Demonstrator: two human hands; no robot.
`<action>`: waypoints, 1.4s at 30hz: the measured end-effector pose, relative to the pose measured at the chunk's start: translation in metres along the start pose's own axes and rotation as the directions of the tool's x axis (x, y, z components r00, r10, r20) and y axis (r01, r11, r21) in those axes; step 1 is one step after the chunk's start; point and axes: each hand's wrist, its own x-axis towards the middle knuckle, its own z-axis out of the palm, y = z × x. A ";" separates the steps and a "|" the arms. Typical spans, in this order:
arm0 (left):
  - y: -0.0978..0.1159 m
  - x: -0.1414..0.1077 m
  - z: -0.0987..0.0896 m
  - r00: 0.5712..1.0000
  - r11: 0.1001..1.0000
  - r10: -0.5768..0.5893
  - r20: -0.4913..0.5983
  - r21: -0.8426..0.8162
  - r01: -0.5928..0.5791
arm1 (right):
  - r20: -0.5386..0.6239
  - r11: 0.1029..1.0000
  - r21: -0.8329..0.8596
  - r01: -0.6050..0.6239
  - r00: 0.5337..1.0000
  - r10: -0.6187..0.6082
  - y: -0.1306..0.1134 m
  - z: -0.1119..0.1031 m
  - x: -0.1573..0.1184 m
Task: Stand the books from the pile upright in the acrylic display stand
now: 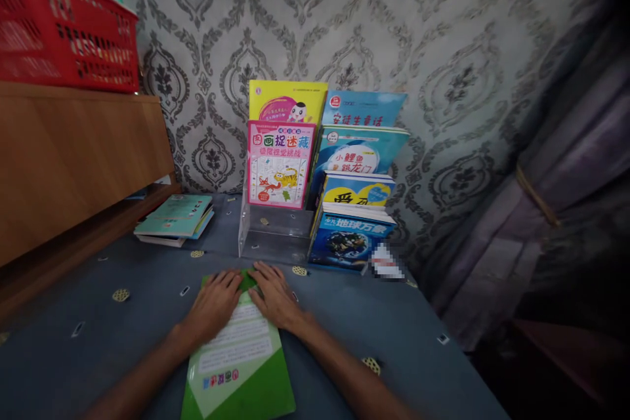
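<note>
The green book [256, 367] on the tabletop [123, 341] carries coloured title characters that appear upside down, with pale blocks of print too small to read. In the clear rack [275, 220] behind it, the pink book [280, 167] reads 图画捉迷藏. To its right stand a blue book [367, 105] marked 安徒生童话, a teal book [329, 138] marked 小鲤鱼跳龙门, and a dark blue book [339, 243] with 地球万象 above a picture of the Earth. The lower part of the yellow book [285, 92] is hidden by the pink one, and the title starting with 爱 on the yellow-and-blue book [337, 189] is partly covered. A small white item [386, 262] beside the rack is pixelated, the lettering on the teal-covered stack [174, 213] at left is too small to make out, and the red basket [113, 52] is cut off by the frame. The near edge of the green book also runs out of view. The left hand [216, 302] and right hand [273, 295] lie over its far end, one at each corner, fingers extended and unclenched, resting on the cover directly beneath them; whether any fingertips curl over the far edge is hard to tell.
</note>
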 end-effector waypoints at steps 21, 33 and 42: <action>-0.011 -0.003 0.014 0.982 0.980 0.081 -0.170 -0.166 -0.109 | 0.094 0.992 -0.061 -0.110 0.989 0.116 -0.015 -0.012 -0.009; 0.006 0.020 0.010 0.953 0.914 0.261 -0.152 -0.277 -0.295 | 0.126 0.966 -0.160 -0.203 0.966 0.224 -0.007 -0.032 -0.044; -0.005 0.032 0.024 0.949 0.849 0.264 -0.169 -0.427 -0.312 | 0.104 0.965 -0.164 -0.207 0.969 0.225 0.010 -0.036 -0.058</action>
